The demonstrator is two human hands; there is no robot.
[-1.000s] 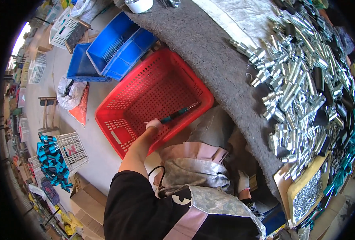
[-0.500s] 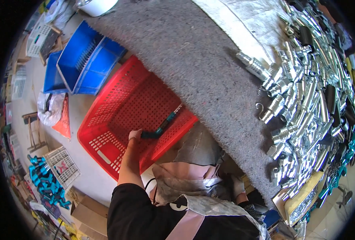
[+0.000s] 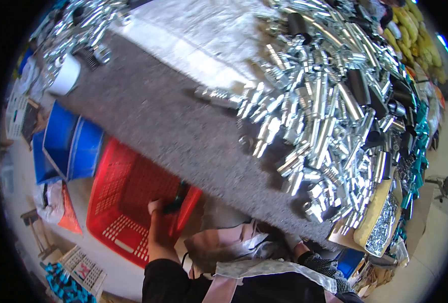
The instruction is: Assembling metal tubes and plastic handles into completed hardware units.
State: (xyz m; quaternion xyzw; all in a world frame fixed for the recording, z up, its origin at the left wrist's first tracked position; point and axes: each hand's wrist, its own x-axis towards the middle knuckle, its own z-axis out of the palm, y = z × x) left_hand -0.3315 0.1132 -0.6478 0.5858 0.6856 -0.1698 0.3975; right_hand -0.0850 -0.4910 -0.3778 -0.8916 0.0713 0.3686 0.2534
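My left hand reaches down inside a red perforated plastic basket at the left. Its fingers close on the end of a dark teal tool, whose exact kind I cannot make out; the tool rests along the basket's near right side. Low at the grey bench edge is my right hand, partly hidden and blurred, so its fingers do not show clearly. Beside it, up on the bench, lies a large heap of shiny metal fittings and rods.
The grey carpet-topped bench runs diagonally across. Blue bins and a white tub stand at the left. A yellow-lined box of small metal parts sits at the right. Teal pieces lie at the lower left.
My view has swung to the right, so the metal heap now fills more of it and the basket sits lower. My left hand remains at the tool's end in the basket.
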